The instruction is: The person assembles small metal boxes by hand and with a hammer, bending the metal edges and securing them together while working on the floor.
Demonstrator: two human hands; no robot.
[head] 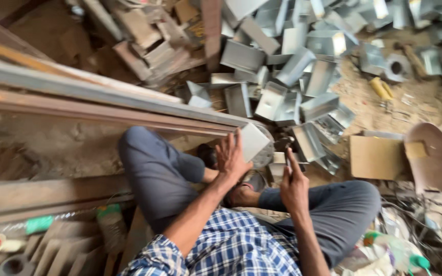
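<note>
Centre frame: left hand (231, 158) touches a folded metal sheet (253, 141); right hand (293, 188) grips a hammer (285, 148). Metal boxes (303, 66) piled upper right.

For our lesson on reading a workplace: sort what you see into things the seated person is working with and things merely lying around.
In use:
- left hand on a folded sheet-metal piece
- right hand gripping a hammer

Lying about:
- heap of similar metal pieces
- cardboard sheet
- yellow object on the dirt
- long steel rails
- plastic bottle
</note>
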